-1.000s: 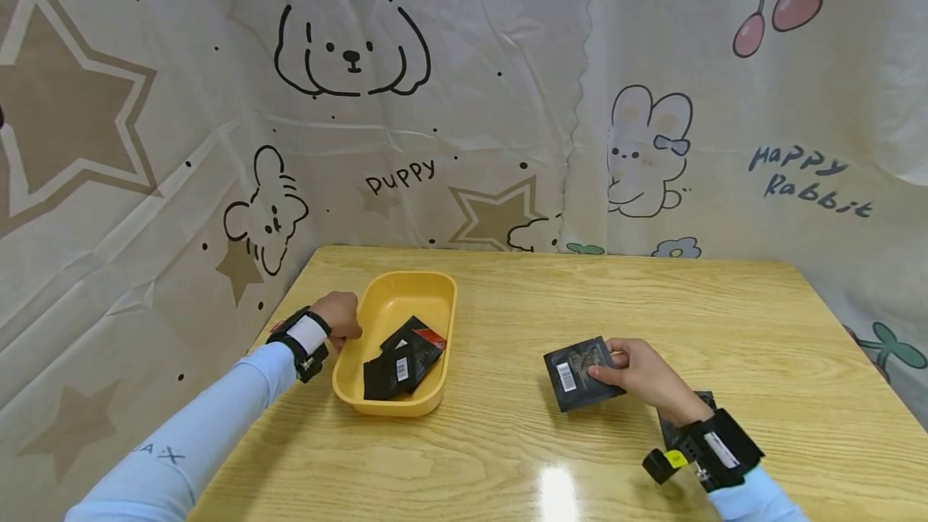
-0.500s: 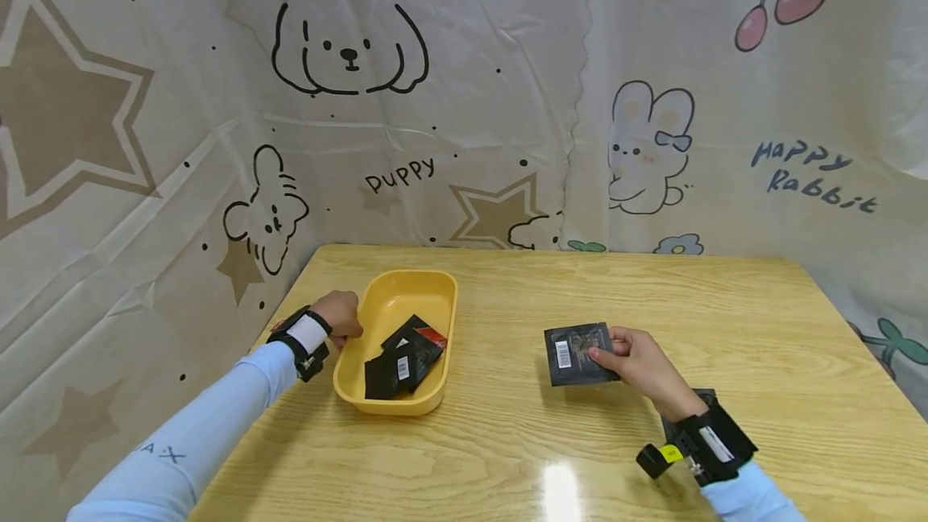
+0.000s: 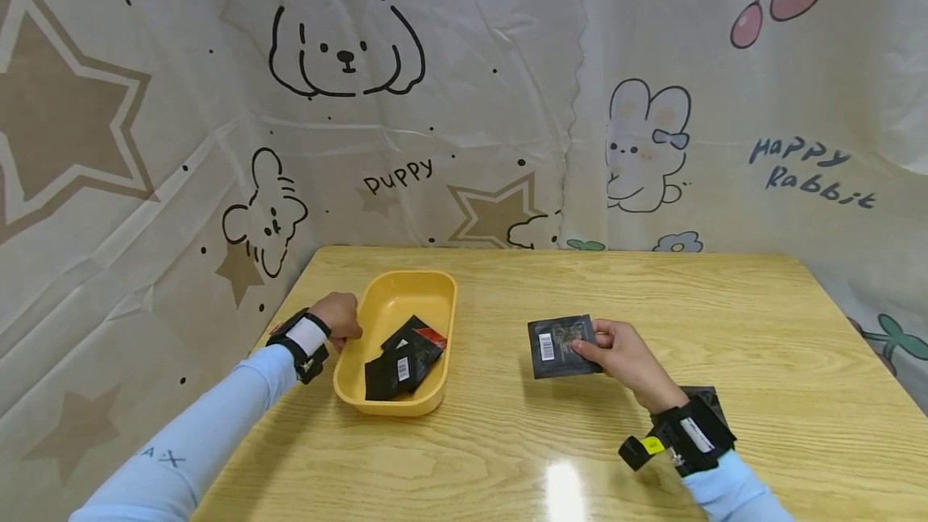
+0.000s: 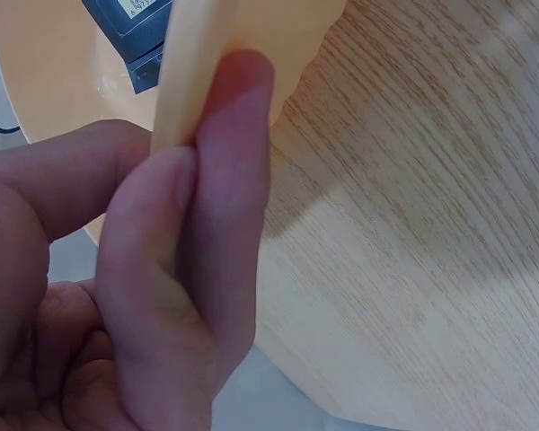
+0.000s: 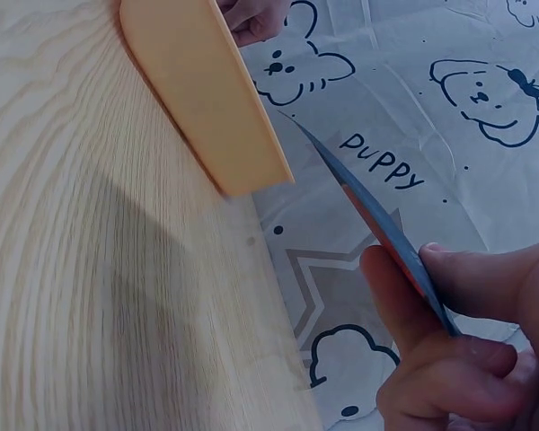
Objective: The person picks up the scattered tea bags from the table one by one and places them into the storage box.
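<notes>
My left hand (image 3: 338,317) pinches the left rim of a yellow plastic tray (image 3: 391,288); in the left wrist view the thumb and fingers (image 4: 229,180) lie on both sides of its wall. Several black sachets (image 3: 391,373) lie overlapping in the tray, one showing a red patch and one a white barcode. To the right, above the table, my right hand (image 3: 623,357) holds a black sachet (image 3: 558,337) by its right edge, barcode side up. The right wrist view shows this sachet (image 5: 368,202) edge-on between thumb and fingers, with red on its underside.
Another black sachet (image 3: 706,399) lies on the wooden table (image 3: 493,441), partly covered by the right wrist strap. A printed cloth (image 3: 464,103) hangs behind the table and along its left side. Bare wood lies between the tray and the held sachet.
My right hand has moved left and slightly away from me with the sachet, which has turned a little straighter. The left hand and the tray have stayed in place.
</notes>
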### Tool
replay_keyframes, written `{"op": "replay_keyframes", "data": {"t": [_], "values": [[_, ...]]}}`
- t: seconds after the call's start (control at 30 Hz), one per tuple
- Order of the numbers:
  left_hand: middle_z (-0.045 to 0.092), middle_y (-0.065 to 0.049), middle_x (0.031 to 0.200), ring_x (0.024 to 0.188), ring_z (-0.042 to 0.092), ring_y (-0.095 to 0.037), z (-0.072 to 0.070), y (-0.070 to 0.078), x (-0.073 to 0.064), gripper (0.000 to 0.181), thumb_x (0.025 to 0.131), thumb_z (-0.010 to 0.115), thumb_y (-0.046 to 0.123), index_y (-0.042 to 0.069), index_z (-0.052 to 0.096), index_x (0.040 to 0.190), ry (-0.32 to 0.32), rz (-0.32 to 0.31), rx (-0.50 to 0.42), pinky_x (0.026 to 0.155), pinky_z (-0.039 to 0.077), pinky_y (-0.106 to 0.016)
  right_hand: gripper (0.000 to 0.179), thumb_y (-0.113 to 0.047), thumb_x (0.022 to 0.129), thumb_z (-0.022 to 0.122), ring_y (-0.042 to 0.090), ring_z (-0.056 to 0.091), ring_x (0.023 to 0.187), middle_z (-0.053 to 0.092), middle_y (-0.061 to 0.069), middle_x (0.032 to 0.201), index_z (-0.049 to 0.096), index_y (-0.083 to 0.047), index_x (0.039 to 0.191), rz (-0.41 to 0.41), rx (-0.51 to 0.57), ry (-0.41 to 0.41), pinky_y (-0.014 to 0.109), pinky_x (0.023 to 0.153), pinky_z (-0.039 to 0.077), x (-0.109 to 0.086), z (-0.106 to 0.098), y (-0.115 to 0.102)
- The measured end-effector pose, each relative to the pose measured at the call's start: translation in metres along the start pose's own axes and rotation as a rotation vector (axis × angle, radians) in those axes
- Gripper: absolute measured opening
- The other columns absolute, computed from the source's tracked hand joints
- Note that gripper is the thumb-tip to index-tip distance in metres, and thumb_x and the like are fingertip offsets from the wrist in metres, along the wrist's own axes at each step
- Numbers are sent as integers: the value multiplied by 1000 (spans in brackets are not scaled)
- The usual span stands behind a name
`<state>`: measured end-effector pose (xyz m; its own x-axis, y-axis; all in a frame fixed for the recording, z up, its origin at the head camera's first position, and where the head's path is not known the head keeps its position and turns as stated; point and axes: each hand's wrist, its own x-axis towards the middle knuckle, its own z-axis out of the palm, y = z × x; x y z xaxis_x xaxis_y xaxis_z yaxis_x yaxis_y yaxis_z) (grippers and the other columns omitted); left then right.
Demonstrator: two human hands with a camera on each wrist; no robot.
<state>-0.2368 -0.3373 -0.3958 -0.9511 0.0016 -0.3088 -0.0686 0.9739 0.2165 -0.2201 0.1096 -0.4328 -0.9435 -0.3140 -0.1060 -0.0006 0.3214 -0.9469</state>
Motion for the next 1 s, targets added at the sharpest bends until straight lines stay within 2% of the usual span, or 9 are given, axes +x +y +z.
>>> {"op": "replay_keyframes", "data": {"t": [0.23, 0.53, 1.0], "values": [[59, -7, 60, 45, 61, -14, -2, 2, -3, 9, 79, 65, 2, 0, 58, 73, 0, -3, -8, 54, 58, -31, 32, -17, 95, 63, 11, 59, 68, 72, 6, 87, 58, 5, 117, 9, -12, 12, 23, 53, 37, 1, 1, -2], [59, -7, 61, 46, 62, -14, -1, 2, -4, 9, 79, 65, 2, 0, 58, 73, 7, -3, -11, 54, 58, -31, 29, -15, 94, 63, 10, 59, 68, 72, 6, 85, 59, 5, 114, -36, 17, -14, 23, 54, 38, 6, 10, -7], [58, -7, 60, 45, 61, -14, 0, 1, -4, 8, 79, 64, 1, 0, 58, 74, 0, -13, -31, 55, 59, -32, 24, -14, 94, 63, 12, 59, 66, 71, 6, 83, 60, 3, 111, -12, 19, -1, 23, 52, 37, 8, 19, -14]]}}
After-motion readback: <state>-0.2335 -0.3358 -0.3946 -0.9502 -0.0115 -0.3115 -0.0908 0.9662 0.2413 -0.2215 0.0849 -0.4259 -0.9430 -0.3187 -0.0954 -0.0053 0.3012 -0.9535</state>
